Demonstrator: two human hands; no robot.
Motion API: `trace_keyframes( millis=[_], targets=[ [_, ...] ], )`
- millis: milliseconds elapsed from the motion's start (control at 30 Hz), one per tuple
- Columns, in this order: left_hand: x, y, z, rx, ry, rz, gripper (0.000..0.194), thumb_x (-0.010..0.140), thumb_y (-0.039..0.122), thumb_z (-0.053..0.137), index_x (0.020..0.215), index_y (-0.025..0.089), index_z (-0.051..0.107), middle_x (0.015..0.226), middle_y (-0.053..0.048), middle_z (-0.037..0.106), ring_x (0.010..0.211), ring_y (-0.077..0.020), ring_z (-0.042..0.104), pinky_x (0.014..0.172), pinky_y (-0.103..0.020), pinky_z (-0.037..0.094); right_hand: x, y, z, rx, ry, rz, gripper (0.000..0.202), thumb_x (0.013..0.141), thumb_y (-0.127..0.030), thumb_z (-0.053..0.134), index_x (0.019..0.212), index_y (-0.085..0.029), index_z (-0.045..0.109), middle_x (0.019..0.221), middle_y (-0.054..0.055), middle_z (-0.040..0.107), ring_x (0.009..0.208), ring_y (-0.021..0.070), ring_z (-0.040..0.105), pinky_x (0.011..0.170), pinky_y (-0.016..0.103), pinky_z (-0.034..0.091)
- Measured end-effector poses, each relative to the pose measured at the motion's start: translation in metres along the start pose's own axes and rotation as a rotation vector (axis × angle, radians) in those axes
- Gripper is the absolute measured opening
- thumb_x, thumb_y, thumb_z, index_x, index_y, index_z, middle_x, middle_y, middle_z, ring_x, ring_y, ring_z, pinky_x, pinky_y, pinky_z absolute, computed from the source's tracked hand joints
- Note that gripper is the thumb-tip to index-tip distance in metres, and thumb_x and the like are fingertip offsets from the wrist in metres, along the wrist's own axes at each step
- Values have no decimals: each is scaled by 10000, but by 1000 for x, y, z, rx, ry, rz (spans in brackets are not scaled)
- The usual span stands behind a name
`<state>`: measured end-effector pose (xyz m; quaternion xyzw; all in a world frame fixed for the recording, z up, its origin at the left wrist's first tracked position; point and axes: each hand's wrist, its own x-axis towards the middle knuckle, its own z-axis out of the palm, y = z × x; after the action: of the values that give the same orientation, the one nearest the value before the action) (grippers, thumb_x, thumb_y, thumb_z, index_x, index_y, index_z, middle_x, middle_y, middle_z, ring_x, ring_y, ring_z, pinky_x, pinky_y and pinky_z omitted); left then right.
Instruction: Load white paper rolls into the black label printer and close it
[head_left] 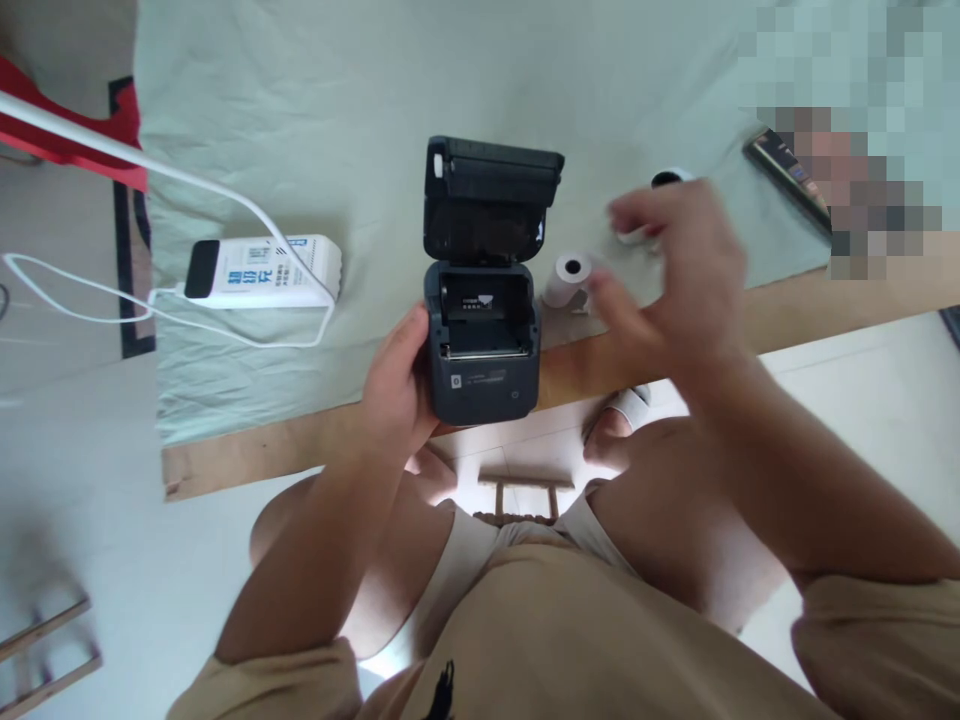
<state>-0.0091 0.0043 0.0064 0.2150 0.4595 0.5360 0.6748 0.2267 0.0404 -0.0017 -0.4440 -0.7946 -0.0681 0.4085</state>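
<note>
A small dark grey label printer point(484, 340) is held at the table's front edge with its lid point(487, 200) raised. Its paper bay looks to have no roll in it. My left hand point(397, 385) grips the printer's left side. Right of the printer, a white paper roll point(568, 282) stands on end, its dark core hole facing up. My right hand point(675, 265) is raised beside that roll, thumb and fingers apart and slightly blurred. The thumb tip overlaps the roll's right edge; whether it touches I cannot tell. A second white roll point(684, 174) is partly hidden behind my right hand.
A white power bank point(262, 272) with a white cable lies on the green tablecloth point(360, 120) at the left. A phone point(787, 180) lies at the right, beside a pixelated patch. The table's wooden edge point(255, 450) runs in front of my lap.
</note>
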Motion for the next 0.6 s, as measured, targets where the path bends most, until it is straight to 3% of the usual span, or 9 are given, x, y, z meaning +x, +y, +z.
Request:
trace_keyframes(
  millis=[133,367,467,600],
  targets=[
    [0,-1,-2,18,54,3,262,964,402,639,829,209,754,848,-9,780,772,-160,744,707,-269,632,-11,-10,21,-9,-175,60,378,911,-329,625,1278,-247,586,1144,122,662,1013,268,681,811,419,591],
    [0,-3,-7,33,48,17,261,963,411,641,837,222,770,876,-16,792,819,-161,754,727,-253,627,-13,-4,25,46,-244,127,403,896,-215,572,1293,-272,604,1056,68,636,960,246,665,856,437,574],
    [1,-3,-5,12,42,12,269,967,401,626,830,213,763,881,-19,793,817,-158,754,709,-249,625,-11,-3,24,58,-217,125,395,876,-227,609,1267,-286,606,1045,66,662,948,242,676,835,415,575],
    [1,-3,-5,14,-16,29,243,917,425,681,857,202,756,885,-27,790,772,-157,746,667,-245,616,-7,-5,19,83,-77,162,480,853,-271,638,1316,-295,516,1111,71,697,987,244,698,825,406,578]
  ],
)
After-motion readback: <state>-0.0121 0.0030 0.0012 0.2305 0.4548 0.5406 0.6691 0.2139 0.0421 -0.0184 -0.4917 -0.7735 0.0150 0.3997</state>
